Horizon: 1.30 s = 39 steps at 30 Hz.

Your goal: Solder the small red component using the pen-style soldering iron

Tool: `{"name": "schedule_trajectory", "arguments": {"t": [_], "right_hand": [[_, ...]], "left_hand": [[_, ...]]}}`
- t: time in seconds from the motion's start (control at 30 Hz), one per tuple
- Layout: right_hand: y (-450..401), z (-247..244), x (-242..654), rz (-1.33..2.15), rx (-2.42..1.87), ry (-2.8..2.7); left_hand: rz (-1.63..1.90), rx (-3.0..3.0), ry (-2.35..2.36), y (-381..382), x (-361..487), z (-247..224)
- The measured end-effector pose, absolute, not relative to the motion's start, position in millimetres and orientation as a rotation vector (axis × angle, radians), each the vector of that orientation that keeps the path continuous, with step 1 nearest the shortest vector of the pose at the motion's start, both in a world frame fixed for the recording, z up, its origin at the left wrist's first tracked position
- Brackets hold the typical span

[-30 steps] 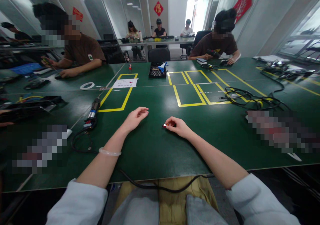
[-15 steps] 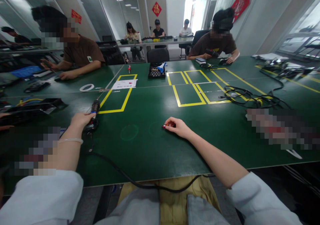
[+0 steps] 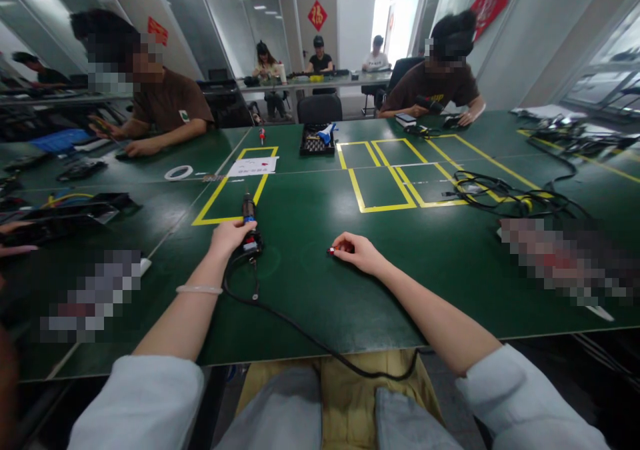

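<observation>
My left hand (image 3: 231,238) is closed round a dark corded electric screwdriver (image 3: 249,209), which stands over the green table with its thin tip pointing to the far side. A black cord (image 3: 300,335) runs from its near end across the table and over the front edge. To the right, my right hand (image 3: 357,253) pinches a small red piece (image 3: 331,251) between thumb and fingers, close to the tabletop. That piece is too small to name. The two hands are apart.
Yellow tape (image 3: 215,222) outlines rectangles on the table, one under a paper label (image 3: 254,166). Beyond are a black tray (image 3: 316,145) and a white ring (image 3: 179,172). Tangled black cables (image 3: 493,187) lie to the right. Co-workers sit across (image 3: 173,100) and far right (image 3: 425,93).
My left hand has carried the electric screwdriver to the right, toward my right hand, pulling the cord along. My right hand stays almost in place with the small red piece.
</observation>
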State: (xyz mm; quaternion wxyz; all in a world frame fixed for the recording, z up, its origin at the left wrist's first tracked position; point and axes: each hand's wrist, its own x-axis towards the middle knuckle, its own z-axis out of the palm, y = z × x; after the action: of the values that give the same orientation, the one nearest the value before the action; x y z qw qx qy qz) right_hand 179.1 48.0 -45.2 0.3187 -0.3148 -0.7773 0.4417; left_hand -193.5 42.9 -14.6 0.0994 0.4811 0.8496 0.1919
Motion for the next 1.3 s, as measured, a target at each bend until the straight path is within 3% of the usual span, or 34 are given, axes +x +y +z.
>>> {"name": "schedule_trajectory", "arguments": {"t": [0.43,0.8,1.3], "right_hand": [[49,-45,182,0.999,-0.855,-2.038],[47,-43,181,0.921,-0.801,-2.135],[40,-32,182,0.960,-0.875,-2.054]], "left_hand": [[0.600,1.849,2.210,40,-2,-13],[0.337,1.982,2.245,30,9,-8],[0.331,1.961,2.250,27,10,-4]]}}
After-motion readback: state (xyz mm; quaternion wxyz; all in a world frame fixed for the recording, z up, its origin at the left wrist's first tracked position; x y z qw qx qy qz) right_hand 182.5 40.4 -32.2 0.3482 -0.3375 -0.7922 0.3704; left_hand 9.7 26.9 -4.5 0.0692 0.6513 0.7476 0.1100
